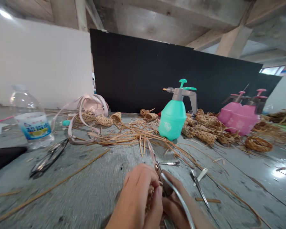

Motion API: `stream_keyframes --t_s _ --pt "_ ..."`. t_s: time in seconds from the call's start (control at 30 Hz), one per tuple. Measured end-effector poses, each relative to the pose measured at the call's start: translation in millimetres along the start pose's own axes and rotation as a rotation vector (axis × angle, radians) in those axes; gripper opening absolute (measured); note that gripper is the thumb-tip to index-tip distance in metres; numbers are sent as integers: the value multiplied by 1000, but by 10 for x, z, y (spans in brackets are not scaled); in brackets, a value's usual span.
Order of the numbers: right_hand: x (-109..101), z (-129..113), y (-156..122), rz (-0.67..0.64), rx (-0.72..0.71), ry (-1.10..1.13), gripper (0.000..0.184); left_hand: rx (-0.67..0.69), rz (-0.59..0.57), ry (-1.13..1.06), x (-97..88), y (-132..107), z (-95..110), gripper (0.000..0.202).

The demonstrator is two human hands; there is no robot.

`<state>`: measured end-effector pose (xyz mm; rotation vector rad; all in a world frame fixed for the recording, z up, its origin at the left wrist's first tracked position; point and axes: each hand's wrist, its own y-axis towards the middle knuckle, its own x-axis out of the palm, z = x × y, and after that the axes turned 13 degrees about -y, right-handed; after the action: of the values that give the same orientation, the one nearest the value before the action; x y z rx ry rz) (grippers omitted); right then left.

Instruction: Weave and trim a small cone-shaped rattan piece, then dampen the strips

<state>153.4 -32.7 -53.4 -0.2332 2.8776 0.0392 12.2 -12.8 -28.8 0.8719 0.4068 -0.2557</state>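
Note:
My left hand (135, 200) is closed around a small woven straw piece (150, 198), and most of that piece is hidden by my fingers. My right hand (173, 203) grips a pair of long-handled steel scissors (156, 165) close beside it. The scissors' blades point up and away from me, and one silver handle curves down past my right hand. Loose straw strips (133, 135) lie spread on the grey table (81, 187) beyond the blade tips. A metal shears-like tool (199, 187) lies just to the right of my right hand.
A green pump sprayer (173, 119) and pink sprayers (243, 117) stand at the back, among woven straw pieces (205, 132). On the left are a plastic water bottle (30, 117), a pale pink bag (95, 106), glasses (49, 157) and a black phone (4, 157).

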Motion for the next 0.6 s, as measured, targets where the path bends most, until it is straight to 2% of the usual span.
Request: stream_keyframes --t_s 0.07,0.13,0.23,0.3,0.37,0.5,0.6 --pt "-41 2 -5 50 -7 -34 55 52 34 60 -115 82 -31 16" --pt "-72 4 -6 62 41 -27 47 32 99 169 -237 175 -149 16" --pt "-66 -4 10 -2 203 32 24 -163 78 163 -365 274 -418 16" --pt "-44 -1 26 -20 316 99 17 -233 9 81 -393 298 -553 20" --pt "-33 16 43 -7 357 144 19 -267 -72 -11 -392 293 -592 25" --pt "-84 41 71 -31 309 109 18 -355 -301 -354 -382 223 -456 25" --pt "-170 -6 45 10 178 -23 21 -482 -496 -686 -371 138 -367 57"
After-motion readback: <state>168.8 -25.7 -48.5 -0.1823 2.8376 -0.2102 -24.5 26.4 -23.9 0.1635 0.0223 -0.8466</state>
